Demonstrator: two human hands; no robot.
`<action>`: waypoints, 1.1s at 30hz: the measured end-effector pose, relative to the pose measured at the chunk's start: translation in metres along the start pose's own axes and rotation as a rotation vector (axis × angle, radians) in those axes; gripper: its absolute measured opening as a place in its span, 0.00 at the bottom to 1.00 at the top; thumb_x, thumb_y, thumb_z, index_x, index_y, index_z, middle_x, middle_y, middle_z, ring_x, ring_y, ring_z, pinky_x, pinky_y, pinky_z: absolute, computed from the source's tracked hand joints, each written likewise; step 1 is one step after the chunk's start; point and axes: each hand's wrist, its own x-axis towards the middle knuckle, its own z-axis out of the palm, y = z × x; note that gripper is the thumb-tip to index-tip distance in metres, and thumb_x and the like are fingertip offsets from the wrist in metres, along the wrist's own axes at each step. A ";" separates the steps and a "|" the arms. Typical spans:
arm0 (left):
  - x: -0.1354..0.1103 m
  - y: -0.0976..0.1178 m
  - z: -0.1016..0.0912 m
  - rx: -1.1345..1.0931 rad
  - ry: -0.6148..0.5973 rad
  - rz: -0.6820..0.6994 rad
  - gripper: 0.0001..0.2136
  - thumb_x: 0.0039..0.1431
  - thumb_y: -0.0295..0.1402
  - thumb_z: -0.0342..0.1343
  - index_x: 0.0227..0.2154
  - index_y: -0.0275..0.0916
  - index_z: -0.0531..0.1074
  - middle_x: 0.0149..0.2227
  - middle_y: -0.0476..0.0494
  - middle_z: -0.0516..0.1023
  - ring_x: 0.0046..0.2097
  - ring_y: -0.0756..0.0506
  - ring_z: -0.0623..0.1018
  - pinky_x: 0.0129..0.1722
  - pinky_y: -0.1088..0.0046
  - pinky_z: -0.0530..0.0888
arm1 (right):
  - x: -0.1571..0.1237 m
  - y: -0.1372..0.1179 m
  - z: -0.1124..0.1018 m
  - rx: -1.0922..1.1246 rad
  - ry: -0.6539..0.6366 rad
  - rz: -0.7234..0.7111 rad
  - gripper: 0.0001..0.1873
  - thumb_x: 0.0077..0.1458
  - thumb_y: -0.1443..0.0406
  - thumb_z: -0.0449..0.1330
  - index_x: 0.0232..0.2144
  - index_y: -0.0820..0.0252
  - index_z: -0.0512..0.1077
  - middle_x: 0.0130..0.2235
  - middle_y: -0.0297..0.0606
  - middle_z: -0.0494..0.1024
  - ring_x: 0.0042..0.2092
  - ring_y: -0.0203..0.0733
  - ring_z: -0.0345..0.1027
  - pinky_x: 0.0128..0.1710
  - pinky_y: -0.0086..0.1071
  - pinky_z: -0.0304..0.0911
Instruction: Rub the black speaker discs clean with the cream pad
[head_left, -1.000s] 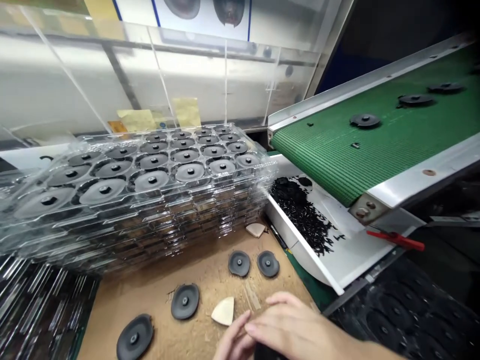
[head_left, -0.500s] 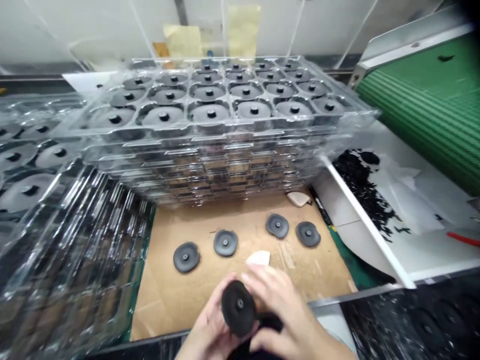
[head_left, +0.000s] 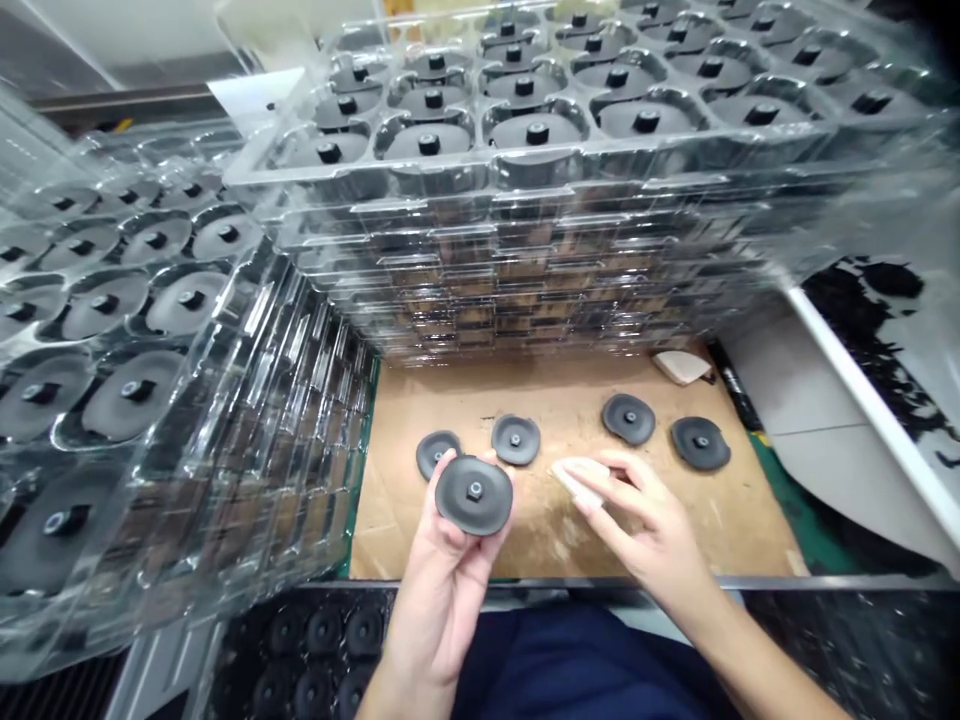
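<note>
My left hand (head_left: 442, 570) holds up a black round rubber disc (head_left: 474, 494) with a small hub in its middle, gripped at the rim by the fingertips. My right hand (head_left: 645, 520) reaches over the brown cardboard work surface (head_left: 525, 540), its fingertips closing on a small cream wedge-shaped piece (head_left: 574, 480). Several loose black discs lie on the cardboard: two (head_left: 515, 439) just behind the held disc, two more (head_left: 628, 418) to the right. A second cream wedge (head_left: 681, 366) lies at the back right.
A tall stack of clear plastic trays (head_left: 525, 250) filled with black discs stands behind the cardboard. Another stack of trays (head_left: 150, 400) rises at the left. A white bin (head_left: 877, 400) with black scraps is on the right. A dark tray of discs (head_left: 315, 640) sits below.
The view dropped and swung left, so the green conveyor left the frame. My hands separated: the left lifted the disc clear, the right moved out to the cream wedge.
</note>
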 end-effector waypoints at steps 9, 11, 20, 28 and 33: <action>-0.011 -0.020 0.010 0.045 -0.007 0.095 0.23 0.42 0.31 0.67 0.45 0.48 0.72 0.48 0.45 0.78 0.50 0.45 0.76 0.46 0.75 0.74 | 0.008 -0.066 -0.013 0.085 0.099 -0.126 0.13 0.53 0.72 0.57 0.40 0.58 0.77 0.39 0.41 0.72 0.38 0.39 0.66 0.35 0.31 0.69; -0.012 -0.022 0.013 0.055 0.000 0.082 0.22 0.44 0.32 0.66 0.45 0.49 0.72 0.48 0.45 0.78 0.49 0.45 0.77 0.46 0.75 0.75 | 0.007 -0.062 -0.015 0.089 0.087 -0.143 0.14 0.53 0.73 0.58 0.41 0.59 0.77 0.40 0.42 0.72 0.38 0.39 0.66 0.35 0.30 0.69; -0.012 -0.022 0.021 0.040 -0.092 0.041 0.21 0.44 0.32 0.66 0.45 0.50 0.73 0.48 0.47 0.78 0.48 0.46 0.77 0.46 0.75 0.74 | 0.007 -0.056 -0.027 0.133 0.056 -0.180 0.14 0.52 0.73 0.57 0.40 0.59 0.77 0.41 0.42 0.72 0.40 0.39 0.66 0.37 0.30 0.69; -0.012 -0.015 0.023 0.097 -0.103 -0.106 0.20 0.44 0.36 0.66 0.44 0.49 0.75 0.47 0.45 0.78 0.47 0.44 0.77 0.43 0.72 0.76 | 0.023 -0.029 -0.040 0.144 -0.040 -0.249 0.13 0.54 0.72 0.57 0.40 0.55 0.77 0.44 0.41 0.72 0.42 0.39 0.66 0.39 0.34 0.68; -0.012 -0.010 0.024 0.152 -0.095 -0.169 0.20 0.44 0.37 0.66 0.43 0.49 0.75 0.49 0.46 0.77 0.48 0.43 0.76 0.44 0.70 0.76 | 0.023 -0.028 -0.042 0.120 -0.065 -0.262 0.13 0.54 0.72 0.57 0.40 0.54 0.77 0.46 0.41 0.72 0.42 0.39 0.66 0.41 0.35 0.67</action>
